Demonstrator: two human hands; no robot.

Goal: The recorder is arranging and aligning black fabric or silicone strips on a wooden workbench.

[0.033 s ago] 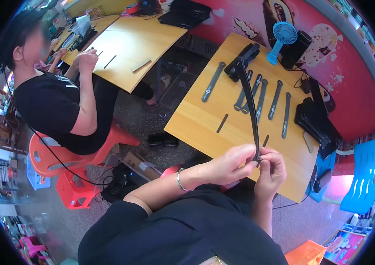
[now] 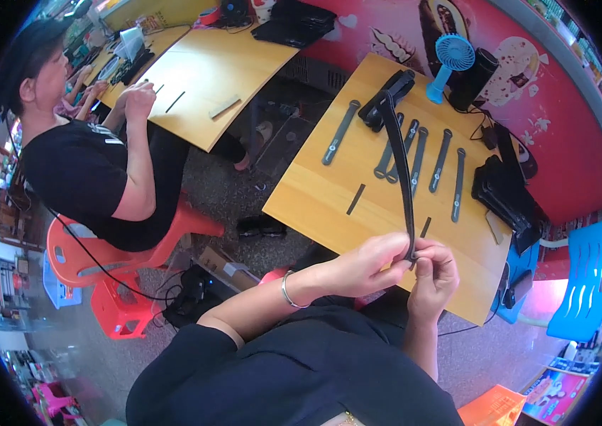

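A long black strap (image 2: 404, 167) curves up from my hands over the table. Its near end sits pinched between the fingers of my left hand (image 2: 368, 266) and my right hand (image 2: 433, 277), close together at the table's front edge. My fingertips hide the very end. A silver bangle is on my left wrist. Beyond the hands, several flat dark-grey straps with rounded ends, such as one grey strap (image 2: 441, 160), lie on the wooden table (image 2: 315, 184). Short dark strips lie nearer me: one strip (image 2: 356, 199) left of the black strap, another strip (image 2: 425, 227) just beyond my right hand.
A black bundle (image 2: 372, 113), a blue fan (image 2: 450, 64) and a dark cylinder (image 2: 475, 82) stand at the far side. Black pouches (image 2: 503, 195) lie at the right edge. To the left, a co-worker (image 2: 81, 163) sits on a red chair at another table (image 2: 208, 78).
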